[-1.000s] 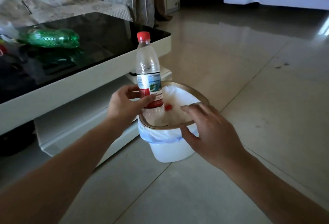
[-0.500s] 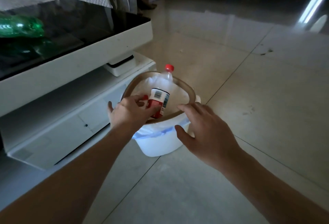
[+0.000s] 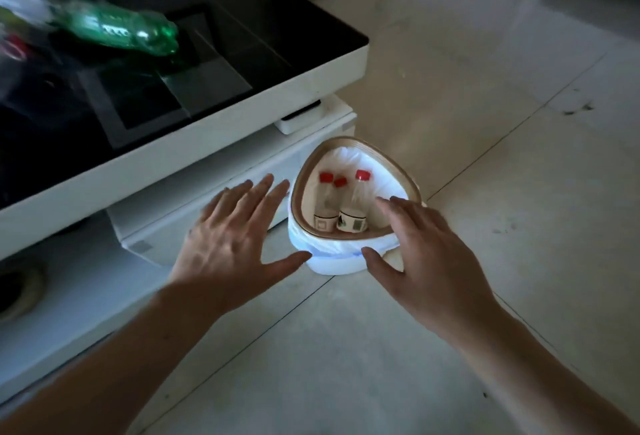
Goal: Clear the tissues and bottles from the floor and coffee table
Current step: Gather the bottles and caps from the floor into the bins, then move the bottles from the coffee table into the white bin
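Observation:
A small white bin with a tan rim and a white liner stands on the floor beside the coffee table. Inside it lie clear bottles with red caps; three caps show. My left hand hovers open just left of the bin, fingers spread and empty. My right hand is open at the bin's right rim, thumb near its front wall. A green plastic bottle lies on its side on the black glass top of the coffee table. Blurred clear and red items sit at the table's far left.
The coffee table has a white frame and a lower shelf close to my left hand. Pale tiled floor spreads to the right and front of the bin. A sofa corner shows at the top edge.
My left hand lowered the red-capped bottle into the bin and let go; it now hovers open to the left. My view tilted down over the bin. My right hand stayed by the rim.

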